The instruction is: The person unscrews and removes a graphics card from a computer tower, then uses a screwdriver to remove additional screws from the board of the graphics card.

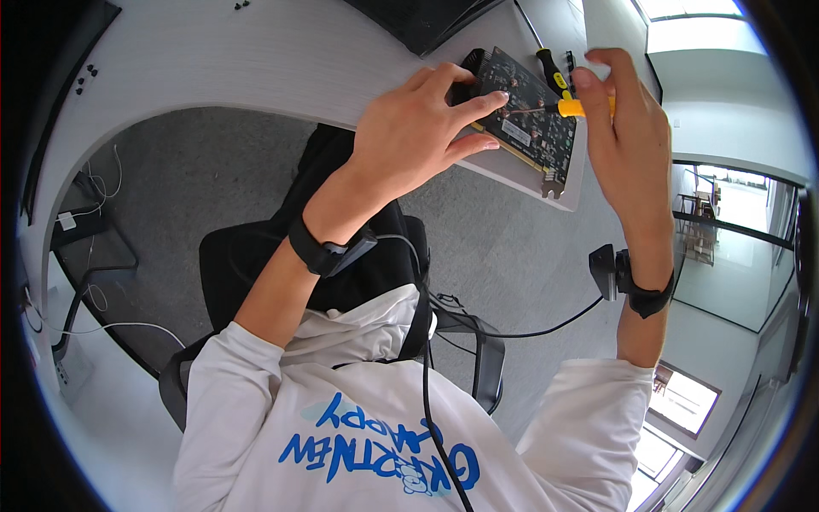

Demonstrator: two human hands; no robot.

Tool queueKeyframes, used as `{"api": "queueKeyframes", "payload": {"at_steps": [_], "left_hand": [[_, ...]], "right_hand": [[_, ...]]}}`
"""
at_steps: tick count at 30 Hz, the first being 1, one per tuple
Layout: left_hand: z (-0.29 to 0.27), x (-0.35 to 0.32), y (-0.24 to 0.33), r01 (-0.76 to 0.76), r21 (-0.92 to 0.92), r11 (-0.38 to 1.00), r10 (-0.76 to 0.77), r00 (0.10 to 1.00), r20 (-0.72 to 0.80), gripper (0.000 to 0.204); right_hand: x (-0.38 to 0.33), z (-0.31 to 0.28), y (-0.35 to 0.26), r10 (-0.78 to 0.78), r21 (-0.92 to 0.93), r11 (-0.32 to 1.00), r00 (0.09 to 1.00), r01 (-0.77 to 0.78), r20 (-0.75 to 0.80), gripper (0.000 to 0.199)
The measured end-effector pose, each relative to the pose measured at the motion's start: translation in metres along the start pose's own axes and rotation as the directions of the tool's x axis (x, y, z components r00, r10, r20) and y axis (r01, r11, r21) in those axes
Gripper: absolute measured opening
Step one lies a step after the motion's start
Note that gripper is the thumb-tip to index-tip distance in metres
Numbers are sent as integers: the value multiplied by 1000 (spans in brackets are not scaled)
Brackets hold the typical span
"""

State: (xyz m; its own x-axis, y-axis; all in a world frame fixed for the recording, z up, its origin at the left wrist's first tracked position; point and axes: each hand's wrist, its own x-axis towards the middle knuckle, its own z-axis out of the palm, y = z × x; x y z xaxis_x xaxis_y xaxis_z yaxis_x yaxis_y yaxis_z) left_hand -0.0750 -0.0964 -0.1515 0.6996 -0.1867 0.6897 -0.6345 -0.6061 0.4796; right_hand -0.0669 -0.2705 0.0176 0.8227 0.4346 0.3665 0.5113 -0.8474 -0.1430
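Note:
A graphics card (537, 141), its dark circuit board facing up, lies near the right end of the pale table. My left hand (409, 128) grips its left side, with fingers at the far edge and others spread over the board. From the right, my right hand (630, 141) holds a screwdriver (572, 108) with a yellow-and-black handle. Its thin shaft points left across the board, the tip close to my left fingers; whether it sits in a screw I cannot make out. Part of the handle is hidden behind my right thumb.
A second screwdriver (553, 72), black and yellow, lies just beyond the card. Small black screws (85, 79) are scattered on the table (230, 68) at the left. A black object (422, 21) stands at the far edge. A cable (546, 328) runs from my right wristband.

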Motion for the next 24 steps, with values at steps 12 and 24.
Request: {"api": "queueKeyframes", "payload": {"at_steps": [12,24], "left_hand": [[-1,-1,0,19,-19,1000,-19,1000,20,53],[-2,2,-1,8,-32,999,-8,1000,14,52]], "right_hand": [[-1,-1,29,-54,370,929,979,-22,196,37],[-1,-8,8,38,-77,997,993,-30,112,14]]}}
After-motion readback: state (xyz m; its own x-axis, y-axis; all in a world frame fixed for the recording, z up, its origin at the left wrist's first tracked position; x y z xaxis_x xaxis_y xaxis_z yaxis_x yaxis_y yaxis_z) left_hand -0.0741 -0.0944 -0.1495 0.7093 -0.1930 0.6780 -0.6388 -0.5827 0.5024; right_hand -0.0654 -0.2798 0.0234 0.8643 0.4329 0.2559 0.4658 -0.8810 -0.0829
